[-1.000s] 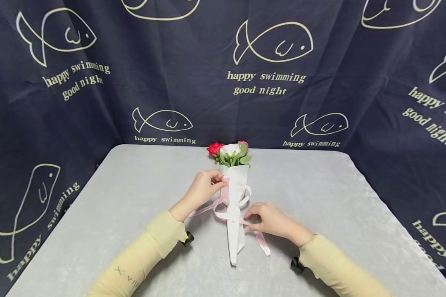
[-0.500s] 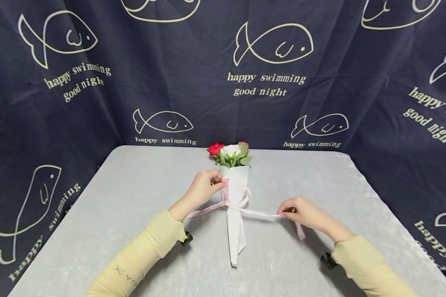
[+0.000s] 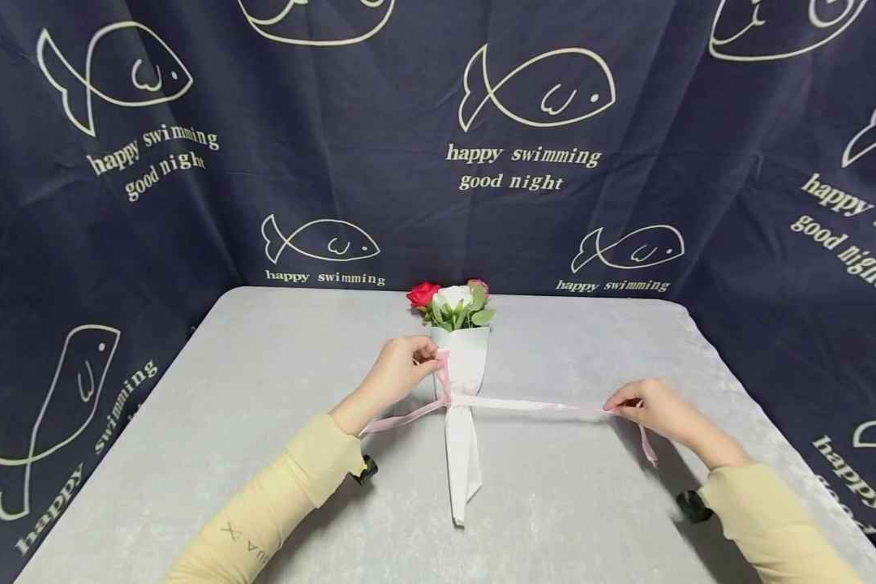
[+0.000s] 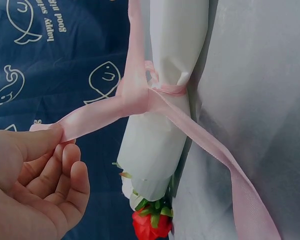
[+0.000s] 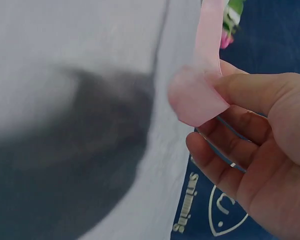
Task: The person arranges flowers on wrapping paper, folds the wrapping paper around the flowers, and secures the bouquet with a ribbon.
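Note:
A bouquet in white wrapping paper lies mid-table, with a red rose, a white rose and a pink bloom at its far end. Pink ribbon circles the narrow part of the paper and crosses at a knot. My left hand pinches one piece of ribbon between thumb and forefinger, up beside the wrapping. Out to the right, my right hand pinches another length, pulled nearly straight from the knot, its tail hanging below the fingers. A further ribbon end runs left, partly hidden behind the left wrist.
A grey cloth covers the table. Dark blue curtains printed with fish and lettering stand behind it and along both sides. Each wrist bears a small black device below the sleeve cuff.
My right hand has taken the ribbon and moved right, drawing it out. The loop right of the knot has shrunk and gone. My left hand has stayed in place.

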Demonstrator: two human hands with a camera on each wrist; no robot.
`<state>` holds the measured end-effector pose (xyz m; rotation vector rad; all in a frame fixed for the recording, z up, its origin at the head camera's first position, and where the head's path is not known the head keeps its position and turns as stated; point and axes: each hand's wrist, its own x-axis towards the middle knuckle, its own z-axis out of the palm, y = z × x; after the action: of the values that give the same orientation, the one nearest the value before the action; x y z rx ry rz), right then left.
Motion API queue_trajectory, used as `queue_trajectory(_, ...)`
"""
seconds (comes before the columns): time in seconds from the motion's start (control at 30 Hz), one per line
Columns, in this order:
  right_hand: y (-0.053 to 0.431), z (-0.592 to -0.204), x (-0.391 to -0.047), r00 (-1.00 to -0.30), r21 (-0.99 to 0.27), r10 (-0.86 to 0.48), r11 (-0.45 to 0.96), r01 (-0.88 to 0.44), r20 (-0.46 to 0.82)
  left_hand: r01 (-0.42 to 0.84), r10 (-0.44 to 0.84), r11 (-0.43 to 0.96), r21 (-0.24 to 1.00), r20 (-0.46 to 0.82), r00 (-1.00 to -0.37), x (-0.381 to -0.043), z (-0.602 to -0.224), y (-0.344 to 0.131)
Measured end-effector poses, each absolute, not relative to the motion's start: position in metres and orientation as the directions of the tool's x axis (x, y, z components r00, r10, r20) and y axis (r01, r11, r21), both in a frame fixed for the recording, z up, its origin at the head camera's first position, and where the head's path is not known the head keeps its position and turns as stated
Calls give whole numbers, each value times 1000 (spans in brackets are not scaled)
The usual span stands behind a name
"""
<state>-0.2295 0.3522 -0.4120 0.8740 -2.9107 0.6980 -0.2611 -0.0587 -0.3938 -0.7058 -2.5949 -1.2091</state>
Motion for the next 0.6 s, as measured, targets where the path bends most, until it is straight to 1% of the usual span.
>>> queue_trajectory(0.1, 362, -413, -233, -880, -398, -462, 792, -463, 106, 494, 340, 553, 671, 360, -869, -261, -393, -58)
queue_trajectory(0.2, 370, -414, -238, -903, -372, -420, 827, -422, 90, 491, 339, 555, 672, 357, -871, -260, -393, -58)
queue_trajectory(0.43, 382, -416, -251, -907, -257, -380, 872, -417, 180, 479, 334, 553, 682, 345, -877, -259, -393, -56)
queue_trajectory(0.6, 367, -416, -252, -908, -267, -397, 868, -418, 132, 477, 336, 553, 683, 341, -878, -260, -392, -55)
